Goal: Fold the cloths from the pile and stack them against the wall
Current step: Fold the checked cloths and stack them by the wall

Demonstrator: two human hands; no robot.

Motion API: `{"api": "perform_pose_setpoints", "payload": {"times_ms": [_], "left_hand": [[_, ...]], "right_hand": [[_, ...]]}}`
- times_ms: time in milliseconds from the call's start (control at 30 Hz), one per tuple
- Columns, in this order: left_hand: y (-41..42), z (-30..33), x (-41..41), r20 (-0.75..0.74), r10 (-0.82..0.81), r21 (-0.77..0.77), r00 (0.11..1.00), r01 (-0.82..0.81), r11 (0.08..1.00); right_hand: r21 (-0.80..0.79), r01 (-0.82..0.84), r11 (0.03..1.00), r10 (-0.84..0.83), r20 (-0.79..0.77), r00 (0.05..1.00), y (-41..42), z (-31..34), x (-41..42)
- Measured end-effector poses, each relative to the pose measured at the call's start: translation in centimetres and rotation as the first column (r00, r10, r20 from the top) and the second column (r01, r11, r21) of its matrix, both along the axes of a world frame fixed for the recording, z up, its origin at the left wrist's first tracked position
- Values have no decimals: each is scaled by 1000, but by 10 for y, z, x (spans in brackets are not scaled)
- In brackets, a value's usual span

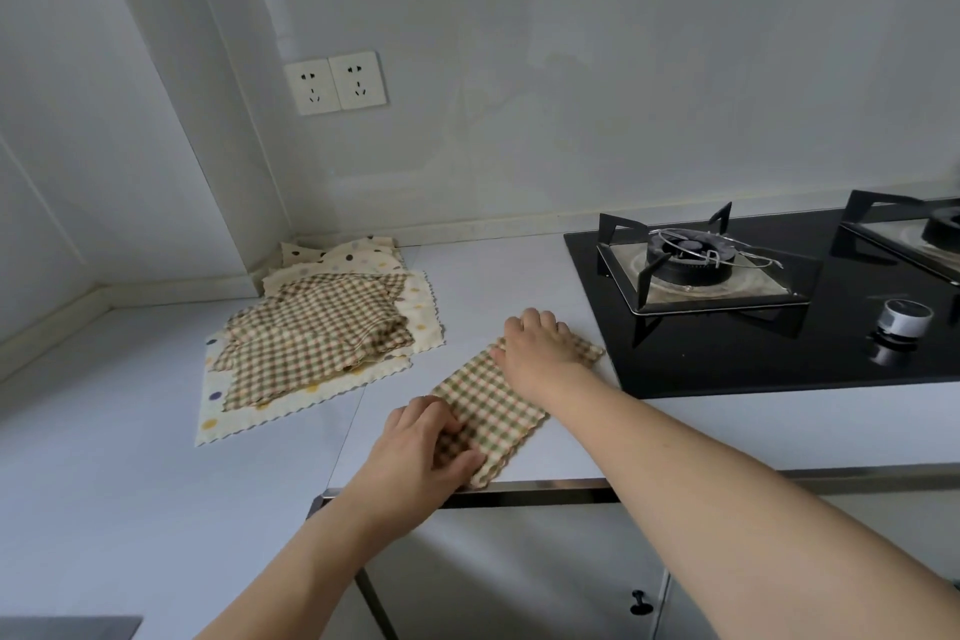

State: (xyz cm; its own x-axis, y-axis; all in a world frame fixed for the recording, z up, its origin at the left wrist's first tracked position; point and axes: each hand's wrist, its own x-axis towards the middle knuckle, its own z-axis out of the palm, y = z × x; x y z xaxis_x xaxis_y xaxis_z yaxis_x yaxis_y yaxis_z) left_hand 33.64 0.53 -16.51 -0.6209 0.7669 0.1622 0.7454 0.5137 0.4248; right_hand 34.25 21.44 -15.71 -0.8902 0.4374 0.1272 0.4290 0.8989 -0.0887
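Checked cloth, green/pink/cream gingham, lies on the white surface near the front edge, just left of the hob. It sits as a long narrow strip running diagonally, from the near-left end at the surface edge up to the far-right end by the hob corner. Looks folded, layer count not clear.

Left hand is on the near end of the strip: fingers curled over the cloth, thumb on its near side, so it pinches the fabric, which bunches slightly under the fingers. Right hand is on the far end, palm down, fingers bent at the knuckles and pressing on the cloth; whether it grips the fabric or only pushes it flat, cannot tell. Both forearms are bare and reach in from the bottom of the view.

Pile of unfolded cloths sits further back and left, well apart from the strip: several checked ones crumpled on top of cream polka-dot ones with scalloped edges. The back of the pile reaches into the corner where the walls meet.

Black glass hob is set in the surface on the right, with a burner and pan support and a round knob. Second burner is partly cut off at the right edge. Double wall socket is above the pile. Cabinet door knob shows below the surface.
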Motion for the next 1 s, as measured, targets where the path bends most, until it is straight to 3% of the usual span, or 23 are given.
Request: {"api": "perform_pose_setpoints", "payload": {"times_ms": [100,167,267,433,533,633,767,867,1000], "left_hand": [[-1,2,0,25,-8,-46,1000,9,999],[-1,6,0,52,-20,-68,998,24,997],[-1,12,1,80,-16,-111,997,25,993],[-4,-4,11,-207,-52,-227,977,4,974],[-9,-4,7,-200,-89,-205,976,47,978],[-23,9,-11,-107,-102,-201,989,79,976],[-35,12,-16,-206,-52,-330,977,-19,944],[-37,12,-10,-291,-64,-325,955,-36,945],[-41,17,-9,-338,-86,-316,937,-27,948]], "right_hand": [[-130,-127,983,117,-83,990,8,-13,-1],[-209,-137,968,134,-29,991,17,-14,2],[-196,-150,969,173,103,980,22,-12,6],[-197,-148,969,183,174,968,23,-9,9],[-197,-175,965,200,111,974,23,-9,12],[-89,-248,965,234,-144,961,12,-7,26],[-24,-516,856,478,-339,810,-17,-5,60],[77,-662,746,653,-284,702,-40,-7,84],[271,-660,701,700,-84,709,-49,-10,99]]}}
